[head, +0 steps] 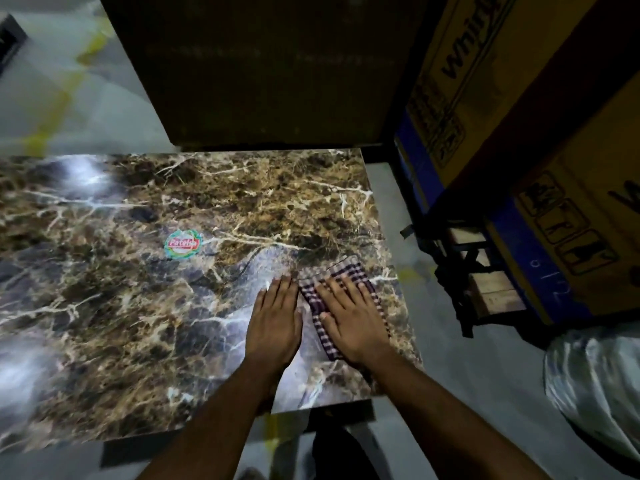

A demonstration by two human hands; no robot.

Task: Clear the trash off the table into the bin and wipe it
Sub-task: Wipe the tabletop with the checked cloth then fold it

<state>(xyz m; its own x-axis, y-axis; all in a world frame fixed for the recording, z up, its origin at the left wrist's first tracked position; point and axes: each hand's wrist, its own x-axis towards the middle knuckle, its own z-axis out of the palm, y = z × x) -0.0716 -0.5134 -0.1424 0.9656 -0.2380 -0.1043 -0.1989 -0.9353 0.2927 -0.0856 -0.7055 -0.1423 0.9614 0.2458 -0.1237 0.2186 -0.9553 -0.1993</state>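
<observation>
2 yellow cardboard boxes (519, 98) stacked at right, wooden pallet (491, 289) beneath, round sticker (183, 243) mid-surface.

Overall light: the scene is dimly lit; the dark panel (263, 67) behind the desk (138, 271) is almost lost in shadow.
Glare: white patches of reflected light are seen on the glossy desk at its far left corner, at its near left edge, and beside the sticker (183, 243) toward the hands.
Shadows: the floor under the near edge of the desk is left black.
Blur: the floor left of the desk is smeared; the bag (595, 386) right of the desk is soft.
Distortion: the desk edges and cardboard boxes (519, 98) are bowed by the wide lens.
Sharpness: the sticker is rendered legibly.
</observation>
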